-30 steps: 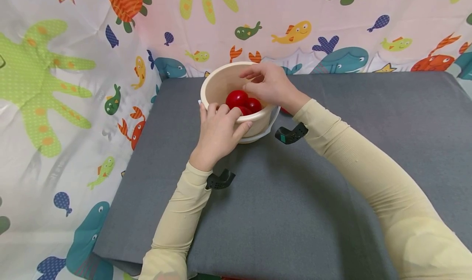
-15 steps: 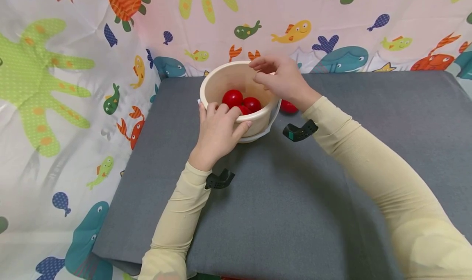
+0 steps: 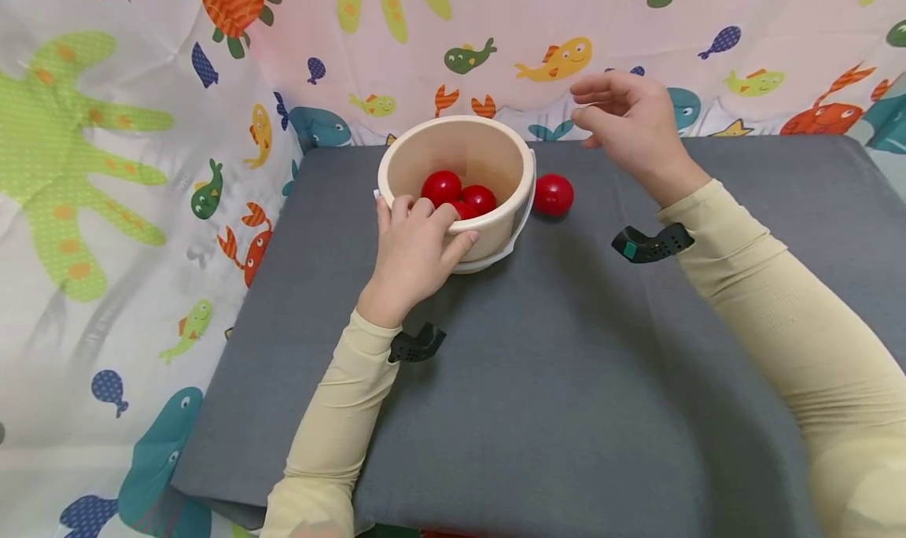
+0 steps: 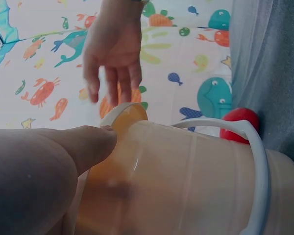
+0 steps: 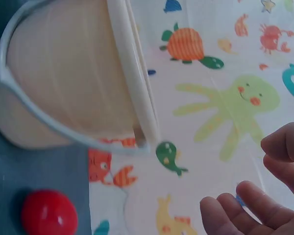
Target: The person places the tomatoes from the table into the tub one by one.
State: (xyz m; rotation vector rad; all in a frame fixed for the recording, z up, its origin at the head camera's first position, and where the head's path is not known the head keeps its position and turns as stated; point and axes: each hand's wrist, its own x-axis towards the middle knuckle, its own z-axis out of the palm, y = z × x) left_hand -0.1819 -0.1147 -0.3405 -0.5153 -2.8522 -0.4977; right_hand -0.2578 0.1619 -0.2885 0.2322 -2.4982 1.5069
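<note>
A cream bucket (image 3: 495, 235) with a white handle stands upright on the grey table. Several red balls (image 3: 442, 187) lie inside it, partly covered by my left fingers. My left hand (image 3: 412, 259) grips the near rim, fingers over the edge and thumb outside. In the left wrist view, its thumb (image 4: 95, 144) lies along the bucket wall. My right hand (image 3: 633, 129) hovers in the air right of the bucket, holding nothing, its fingers loosely bent and apart. On the table just right of the bucket sits another red ball (image 3: 553, 196), below and left of that hand.
The grey cloth-covered table (image 3: 552, 412) runs back to a white curtain (image 3: 396, 66) printed with sea animals, which also hangs along the left side. A black wrist strap (image 3: 651, 243) sits at the right sleeve, another strap (image 3: 418, 343) at the left.
My right hand has left the bucket's opening and moved right through the air, uncovering the red ball on the table. My left hand keeps its hold on the rim.
</note>
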